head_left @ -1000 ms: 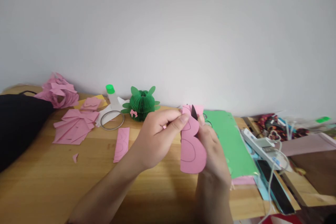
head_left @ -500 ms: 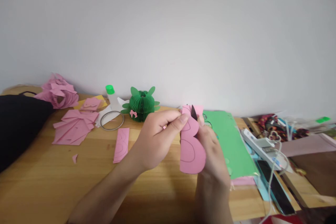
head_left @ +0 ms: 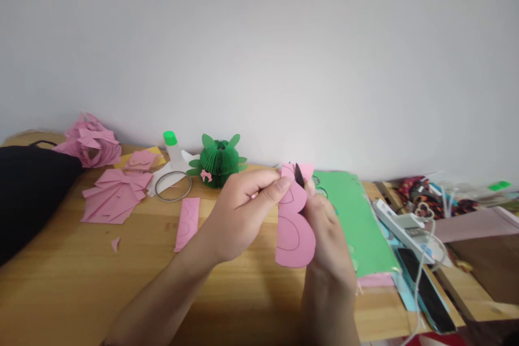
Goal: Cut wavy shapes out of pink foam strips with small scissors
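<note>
While held up above the wooden table (head_left: 150,286), pink strip (head_left: 294,240): pinched near its top between thumb and fingers of left hand (head_left: 239,213); lower end left unsupported.
Right hand (head_left: 329,235): curled closed just beside the strip's right edge, around a tool with handle hidden; likely scissors.
Dark blade (head_left: 299,174): noted point-up near right thumb (head_left: 310,188), pink paper on both sides of it.
Scalloped edge (head_left: 311,240): judged liable to nicking, through a wandering point or a twist of the dangling end.
Left thumb (head_left: 281,184): judged near enough for a scratch, from any leftward slip of the blade.
Layers: count not resolved; if several, uneven outlines judged possible through sliding under a loose pinch.
</note>
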{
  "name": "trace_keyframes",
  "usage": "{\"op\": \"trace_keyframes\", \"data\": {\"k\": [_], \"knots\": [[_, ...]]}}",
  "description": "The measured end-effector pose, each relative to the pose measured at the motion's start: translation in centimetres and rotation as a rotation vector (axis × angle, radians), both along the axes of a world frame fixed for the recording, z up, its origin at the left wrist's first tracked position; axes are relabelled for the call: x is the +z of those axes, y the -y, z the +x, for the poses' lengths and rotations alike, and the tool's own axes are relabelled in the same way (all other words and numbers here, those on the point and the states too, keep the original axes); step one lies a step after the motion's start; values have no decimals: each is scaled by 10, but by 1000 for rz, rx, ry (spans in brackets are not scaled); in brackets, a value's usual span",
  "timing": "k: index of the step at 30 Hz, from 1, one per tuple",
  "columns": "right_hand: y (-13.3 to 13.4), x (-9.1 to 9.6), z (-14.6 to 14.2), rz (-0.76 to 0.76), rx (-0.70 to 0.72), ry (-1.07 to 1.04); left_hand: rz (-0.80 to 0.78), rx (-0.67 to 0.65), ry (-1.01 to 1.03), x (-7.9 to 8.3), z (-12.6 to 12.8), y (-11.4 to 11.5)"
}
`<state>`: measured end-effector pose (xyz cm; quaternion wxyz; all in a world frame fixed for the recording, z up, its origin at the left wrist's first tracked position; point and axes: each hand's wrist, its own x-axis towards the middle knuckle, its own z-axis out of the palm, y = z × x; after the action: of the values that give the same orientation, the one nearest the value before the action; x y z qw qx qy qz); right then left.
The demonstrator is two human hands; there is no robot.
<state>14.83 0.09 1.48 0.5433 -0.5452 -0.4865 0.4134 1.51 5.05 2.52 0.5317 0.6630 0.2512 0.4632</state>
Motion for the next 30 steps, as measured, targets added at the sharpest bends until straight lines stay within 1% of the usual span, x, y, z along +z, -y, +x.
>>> {"op": "trace_keyframes", "data": {"k": [5,9,12,16,21,25,30], "knots": [[0,-2,2,33,8,18,14,-19,0,2,-2,-1],[2,-5,4,-4,50,0,14,-30,2,1,-5,-1],[2,-5,4,-3,100,-23,-3,-14,28,1,-6,0],[2,-2,1,21,109,-20,-7,15,33,3,-6,0],[2,-1,1,35,89,6,53,34,7,3,-8,0],[2,-2,2,29,160,-33,111,54,-25,3,-9,-1],[1,-1,4,-3,233,-72,170,113,-81,5,-10,-1]]}}
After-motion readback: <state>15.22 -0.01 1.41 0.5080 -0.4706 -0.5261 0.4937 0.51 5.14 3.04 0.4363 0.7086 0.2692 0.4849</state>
